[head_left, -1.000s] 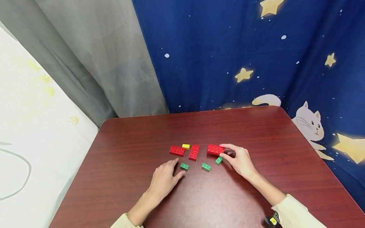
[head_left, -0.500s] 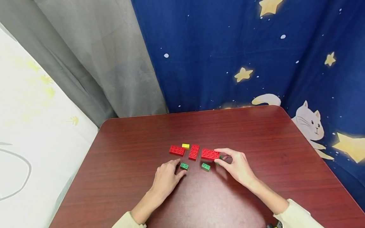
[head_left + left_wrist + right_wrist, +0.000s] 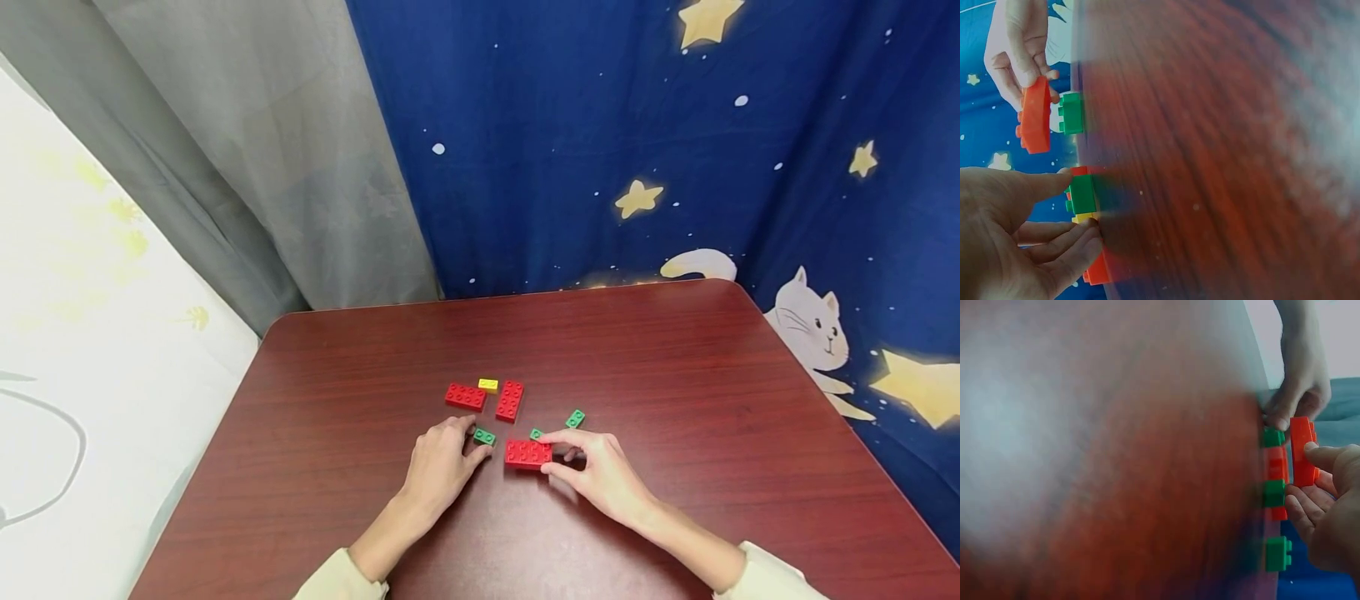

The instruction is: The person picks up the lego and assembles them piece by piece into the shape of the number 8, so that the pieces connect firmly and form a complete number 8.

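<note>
My right hand [image 3: 607,475] pinches a red eight-stud brick [image 3: 527,454] by its right end. That brick is raised off the table, as the right wrist view shows a gap between the red brick [image 3: 1301,452] and the tabletop. To its left, my left hand [image 3: 441,458] has thumb and fingertips on either side of a small green two-stud brick [image 3: 484,437], which stands on the table. In the left wrist view the fingers touch this green brick [image 3: 1082,194]. A second green brick [image 3: 536,434] is partly hidden behind the held red brick.
Farther back on the dark red-brown table [image 3: 360,358] lie a red brick [image 3: 466,397], an upright-turned red brick [image 3: 510,401] and a yellow two-stud brick [image 3: 488,385]. A third green brick [image 3: 575,418] lies beyond my right hand. Curtains [image 3: 570,125] hang behind the table.
My right hand has carried the red brick left and toward me, from beside the far-right green brick to near my left hand. The left hand has closed in slightly on its green brick.
</note>
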The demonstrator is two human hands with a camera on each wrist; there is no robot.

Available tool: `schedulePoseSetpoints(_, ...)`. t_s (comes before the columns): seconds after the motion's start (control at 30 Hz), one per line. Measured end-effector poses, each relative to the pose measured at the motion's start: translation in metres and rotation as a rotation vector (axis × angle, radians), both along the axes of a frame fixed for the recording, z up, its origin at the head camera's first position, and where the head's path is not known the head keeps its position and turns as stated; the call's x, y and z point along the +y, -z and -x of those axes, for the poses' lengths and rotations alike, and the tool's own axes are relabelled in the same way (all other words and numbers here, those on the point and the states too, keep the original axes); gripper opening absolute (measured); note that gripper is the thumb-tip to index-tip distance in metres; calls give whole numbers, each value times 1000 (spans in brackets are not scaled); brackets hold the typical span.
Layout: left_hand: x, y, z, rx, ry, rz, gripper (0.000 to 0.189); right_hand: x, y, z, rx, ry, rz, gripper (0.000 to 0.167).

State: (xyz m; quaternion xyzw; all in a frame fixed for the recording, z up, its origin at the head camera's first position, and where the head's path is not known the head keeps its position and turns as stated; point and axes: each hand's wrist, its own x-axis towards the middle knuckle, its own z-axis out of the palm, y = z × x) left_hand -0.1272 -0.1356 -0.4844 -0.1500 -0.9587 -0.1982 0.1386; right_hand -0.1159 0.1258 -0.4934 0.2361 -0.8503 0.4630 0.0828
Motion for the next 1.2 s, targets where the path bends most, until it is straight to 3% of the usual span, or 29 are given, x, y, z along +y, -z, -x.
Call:
schedulePoseSetpoints(0.23, 1, 0, 2, -12, -7, -16, 44, -7, 11, -5, -70, -11, -9, 32)
schedulePoseSetpoints(0.63, 2, 4, 3, -19, -16, -38, 41, -10, 19, -4, -18, 45, -61, 33)
schedulePoseSetpoints(1.2, 4, 4, 5, -3, -40, -18, 39, -15, 24, 4, 55, 62, -86, 38)
